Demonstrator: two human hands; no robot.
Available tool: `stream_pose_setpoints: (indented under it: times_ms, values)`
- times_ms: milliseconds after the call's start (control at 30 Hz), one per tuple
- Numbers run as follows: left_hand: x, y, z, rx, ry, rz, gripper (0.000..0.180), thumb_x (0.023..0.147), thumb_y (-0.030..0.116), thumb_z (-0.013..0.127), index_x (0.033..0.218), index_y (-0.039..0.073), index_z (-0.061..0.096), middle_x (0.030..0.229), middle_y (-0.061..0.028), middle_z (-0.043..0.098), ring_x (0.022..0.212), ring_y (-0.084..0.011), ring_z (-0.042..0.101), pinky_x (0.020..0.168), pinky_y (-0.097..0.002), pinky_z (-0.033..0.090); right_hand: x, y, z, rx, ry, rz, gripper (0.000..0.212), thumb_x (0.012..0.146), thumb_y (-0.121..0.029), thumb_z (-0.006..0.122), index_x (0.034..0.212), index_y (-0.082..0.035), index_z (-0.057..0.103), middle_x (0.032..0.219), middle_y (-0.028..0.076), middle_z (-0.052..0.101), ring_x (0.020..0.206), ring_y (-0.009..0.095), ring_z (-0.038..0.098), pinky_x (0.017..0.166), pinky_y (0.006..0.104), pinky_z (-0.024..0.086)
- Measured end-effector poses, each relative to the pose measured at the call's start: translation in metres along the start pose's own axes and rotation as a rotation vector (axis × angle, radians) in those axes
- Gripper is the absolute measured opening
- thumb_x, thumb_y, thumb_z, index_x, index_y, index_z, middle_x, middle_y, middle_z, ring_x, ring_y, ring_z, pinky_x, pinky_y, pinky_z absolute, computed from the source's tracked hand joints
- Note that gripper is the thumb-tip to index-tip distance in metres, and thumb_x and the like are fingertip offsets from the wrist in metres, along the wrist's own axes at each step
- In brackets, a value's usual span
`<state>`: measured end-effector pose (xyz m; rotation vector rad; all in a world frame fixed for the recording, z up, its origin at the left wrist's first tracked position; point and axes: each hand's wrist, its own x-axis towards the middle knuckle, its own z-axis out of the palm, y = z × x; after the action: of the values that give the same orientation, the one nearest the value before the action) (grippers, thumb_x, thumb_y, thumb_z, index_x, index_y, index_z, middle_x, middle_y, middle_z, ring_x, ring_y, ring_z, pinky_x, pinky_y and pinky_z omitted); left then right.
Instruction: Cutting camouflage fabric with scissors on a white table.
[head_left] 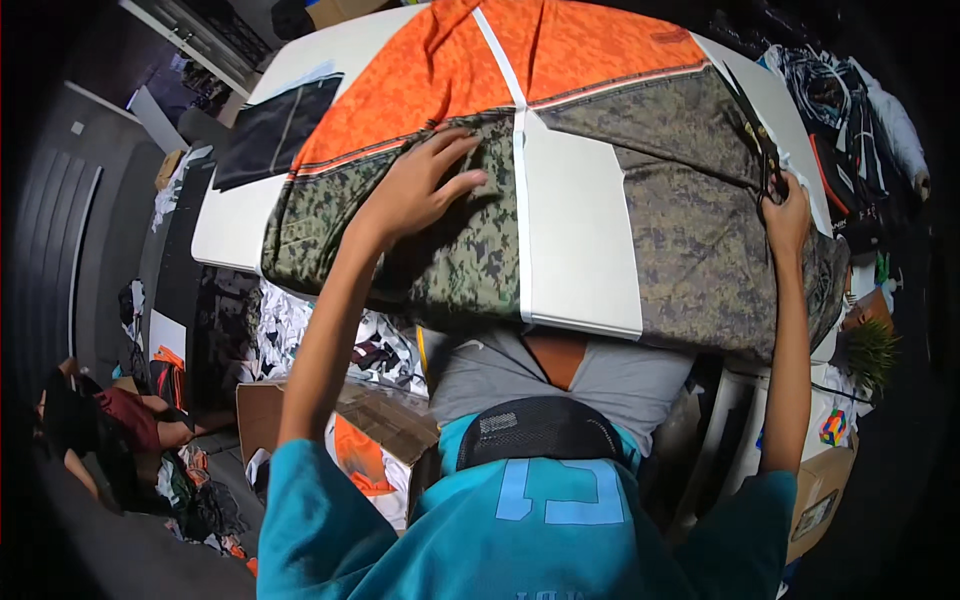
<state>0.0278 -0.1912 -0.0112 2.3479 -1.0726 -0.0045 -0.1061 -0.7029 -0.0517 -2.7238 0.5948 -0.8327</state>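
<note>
One orange-and-camo garment spread over the white table, left hand flat on it with fingers apart, right hand pinching its right edge.

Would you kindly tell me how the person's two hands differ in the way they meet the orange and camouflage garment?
The left hand lies flat, fingers spread, on the camouflage part of the orange and camouflage garment; the right hand is closed, pinching its far right edge. The left hand sits well inside the cloth, the right at its border. Both touch the same garment on the white table.
</note>
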Motion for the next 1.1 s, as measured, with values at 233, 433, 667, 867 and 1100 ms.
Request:
stream_pose_setpoints:
  times_ms: [233, 433, 667, 867, 1100]
  values:
    - [0.165, -0.081, 0.046, 0.321, -0.145, 0.098, 0.049, 0.098, 0.057, 0.039, 0.133, 0.028, 0.059, 0.151, -0.0066, 0.042, 0.138, -0.0315, 0.037, 0.114, -0.0414, 0.032, 0.048, -0.011, 0.033, 0.001, 0.003, -0.113, 0.038, 0.075, -0.009, 0.063, 0.113, -0.004, 0.061, 0.096, 0.013, 0.065, 0.086, 0.034, 0.059, 0.077, 0.0395, 0.047]
    - [0.284, -0.213, 0.02, 0.597, -0.068, 0.059, 0.047, 0.1, 0.058, 0.035, 0.136, 0.035, 0.056, 0.156, -0.0022, 0.036, 0.144, -0.0296, 0.029, 0.118, -0.0398, 0.025, 0.152, -0.04, 0.101, 0.102, 0.091, -0.232, 0.03, 0.077, -0.013, 0.062, 0.107, -0.006, 0.062, 0.085, 0.008, 0.065, 0.081, 0.029, 0.06, 0.073, 0.0386, 0.047]
    - [0.33, -0.149, 0.081, 0.255, -0.235, -0.174, 0.05, 0.101, 0.043, 0.043, 0.14, 0.011, 0.048, 0.13, -0.0126, 0.05, 0.114, -0.0285, 0.046, 0.095, -0.038, 0.041, 0.172, 0.034, 0.119, -0.096, -0.036, 0.056, 0.04, 0.065, -0.008, 0.058, 0.103, 0.003, 0.066, 0.089, 0.018, 0.069, 0.074, 0.035, 0.059, 0.071, 0.0388, 0.047]
    - [0.36, -0.22, 0.011, 0.112, 0.027, -0.136, 0.047, 0.1, 0.039, 0.047, 0.134, 0.007, 0.053, 0.12, -0.0179, 0.057, 0.098, -0.0293, 0.058, 0.083, -0.0392, 0.049, 0.191, -0.039, 0.124, 0.357, 0.199, -0.243, 0.04, 0.068, -0.009, 0.061, 0.106, 0.002, 0.066, 0.087, 0.014, 0.069, 0.07, 0.03, 0.059, 0.067, 0.0357, 0.047]
    - [0.266, -0.172, 0.005, 0.15, 0.166, 0.234, 0.047, 0.1, 0.043, 0.049, 0.138, 0.016, 0.054, 0.149, -0.0141, 0.04, 0.135, -0.029, 0.041, 0.112, -0.0451, 0.038, 0.189, -0.059, 0.082, 0.466, 0.324, -0.073, 0.032, 0.084, -0.032, 0.072, 0.09, -0.002, 0.063, 0.074, 0.007, 0.062, 0.064, 0.02, 0.056, 0.062, 0.0297, 0.046]
